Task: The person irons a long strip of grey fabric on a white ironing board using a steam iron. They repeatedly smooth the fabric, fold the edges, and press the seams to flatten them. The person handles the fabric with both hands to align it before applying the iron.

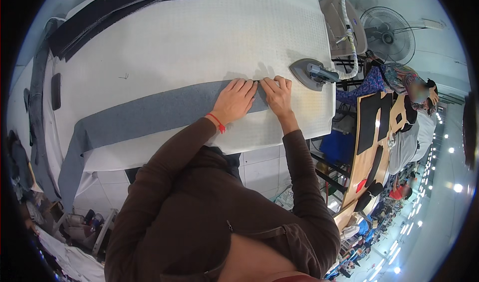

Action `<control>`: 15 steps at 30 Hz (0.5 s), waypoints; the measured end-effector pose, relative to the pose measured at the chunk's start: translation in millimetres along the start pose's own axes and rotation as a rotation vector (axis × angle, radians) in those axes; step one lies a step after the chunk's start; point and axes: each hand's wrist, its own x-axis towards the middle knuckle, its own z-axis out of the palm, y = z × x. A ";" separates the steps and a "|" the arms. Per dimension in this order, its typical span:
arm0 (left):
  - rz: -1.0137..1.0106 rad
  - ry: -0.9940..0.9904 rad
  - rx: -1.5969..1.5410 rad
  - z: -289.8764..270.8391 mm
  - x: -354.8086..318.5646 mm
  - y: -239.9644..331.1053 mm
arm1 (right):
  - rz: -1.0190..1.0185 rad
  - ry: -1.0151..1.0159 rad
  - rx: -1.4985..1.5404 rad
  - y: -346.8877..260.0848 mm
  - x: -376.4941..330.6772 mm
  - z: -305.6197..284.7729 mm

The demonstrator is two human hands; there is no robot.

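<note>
A long strip of grey fabric (pixel 149 113) lies across the white padded ironing table (pixel 209 37), its left end hanging over the near edge. My left hand (pixel 235 100), with a red string at the wrist, presses on the strip near its right end, fingers bunched at the far edge. Close beside it, my right hand (pixel 277 95) pinches the same far edge. The fingertips of both hands nearly meet over a small dark bit of fabric. An iron (pixel 308 74) with a grey handle rests on the table just right of my right hand.
A stack of dark fabric pieces (pixel 100 20) lies at the far left. A dark oblong object (pixel 56 91) sits by the left edge. The iron's wrapped hose (pixel 351 42) rises at the right. Beyond are a fan (pixel 388 35), a seated person (pixel 399 82) and a wooden table (pixel 366 167).
</note>
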 end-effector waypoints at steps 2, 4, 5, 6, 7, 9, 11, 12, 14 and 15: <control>0.001 -0.004 0.013 -0.7 0.4 -0.7 | 0.040 -0.037 -0.008 -5.2 2.2 -2.8; 0.000 -0.013 0.018 -1.4 0.8 -0.2 | 0.103 -0.105 -0.037 -15.4 2.4 -12.9; 0.006 0.003 0.038 -1.1 0.3 -0.9 | 0.117 -0.141 -0.050 -20.2 4.0 -21.4; 0.012 0.018 0.059 -0.9 -0.6 -1.8 | 0.130 -0.176 -0.063 -25.3 5.2 -30.7; 0.022 0.036 0.075 -0.2 0.6 -1.2 | 0.146 -0.214 -0.081 -26.4 8.5 -39.6; 0.020 0.036 0.087 -1.3 -1.0 -1.4 | 0.203 -0.117 0.006 -1.4 14.6 -53.5; 0.013 0.032 0.086 -0.7 1.8 -3.3 | 0.333 0.001 0.123 45.0 28.8 -74.6; 0.007 0.020 0.078 0.5 1.1 -4.0 | 0.439 0.069 0.200 70.3 36.3 -86.7; 0.004 0.007 0.070 0.1 -4.0 -3.1 | 0.287 0.052 -0.145 119.4 46.6 -106.6; 0.005 0.013 0.074 -0.8 -4.3 -3.8 | 0.396 -0.118 0.026 140.2 42.0 -112.1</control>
